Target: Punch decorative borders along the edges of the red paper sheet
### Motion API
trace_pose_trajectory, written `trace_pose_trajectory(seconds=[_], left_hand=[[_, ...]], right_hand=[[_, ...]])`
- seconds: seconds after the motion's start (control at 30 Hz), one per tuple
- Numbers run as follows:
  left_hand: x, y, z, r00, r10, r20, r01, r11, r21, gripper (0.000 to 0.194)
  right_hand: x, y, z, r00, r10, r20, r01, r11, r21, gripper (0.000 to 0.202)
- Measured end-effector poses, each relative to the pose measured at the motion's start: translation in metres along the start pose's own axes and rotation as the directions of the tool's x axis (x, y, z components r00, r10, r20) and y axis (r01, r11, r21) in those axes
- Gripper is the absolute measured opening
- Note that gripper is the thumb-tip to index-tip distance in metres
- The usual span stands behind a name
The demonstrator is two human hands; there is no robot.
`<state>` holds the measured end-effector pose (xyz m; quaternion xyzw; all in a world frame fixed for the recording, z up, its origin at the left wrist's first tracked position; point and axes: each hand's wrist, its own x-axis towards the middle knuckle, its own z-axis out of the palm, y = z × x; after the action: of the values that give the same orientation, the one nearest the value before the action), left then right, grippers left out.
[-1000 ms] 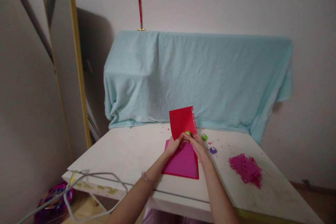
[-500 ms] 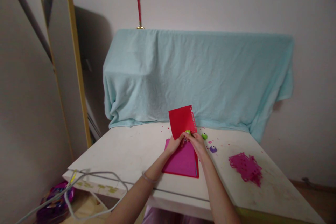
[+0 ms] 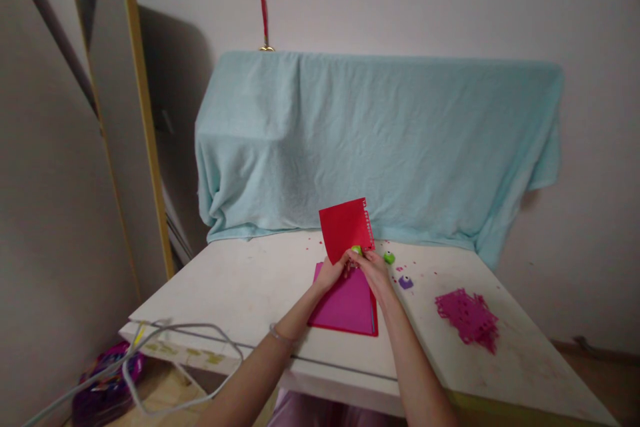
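My left hand [image 3: 333, 272] grips the lower edge of a red sheet of paper [image 3: 345, 227], held upright above the table. Small notches or holes run down the sheet's right edge. A small green craft punch [image 3: 357, 249] sits at the sheet's lower right corner, with my right hand [image 3: 373, 270] closed around it. The two hands meet there, and fingers hide much of the punch. Below them lies a stack of magenta paper [image 3: 343, 307] with a red sheet under it. Just right of my right hand are another green punch [image 3: 389, 257] and a purple punch [image 3: 405, 282].
Punched magenta paper [image 3: 467, 318] lies in a pile on the right of the white table [image 3: 250, 280]. Tiny paper bits are scattered near the punches. A light blue cloth [image 3: 375, 147] covers something behind. A pale cable [image 3: 190, 328] loops over the front left edge, near a standing mirror [image 3: 117, 113].
Hands, paper and punch hold nearly the same pose. The whole view has shifted very slightly.
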<state>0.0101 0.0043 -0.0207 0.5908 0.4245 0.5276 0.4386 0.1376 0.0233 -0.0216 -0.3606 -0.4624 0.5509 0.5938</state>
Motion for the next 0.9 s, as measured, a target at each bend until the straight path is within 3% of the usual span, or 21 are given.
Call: trace_pose_trajectory(seconds=[0.9], left_hand=[[0.003,-0.015,0.001,1.0,0.017,-0.008,-0.016,0.997,0.079,0.051]], right_hand=[[0.005,0.002,-0.007,1.0,-0.004,0.007,0.003,1.0,0.031,0.034]])
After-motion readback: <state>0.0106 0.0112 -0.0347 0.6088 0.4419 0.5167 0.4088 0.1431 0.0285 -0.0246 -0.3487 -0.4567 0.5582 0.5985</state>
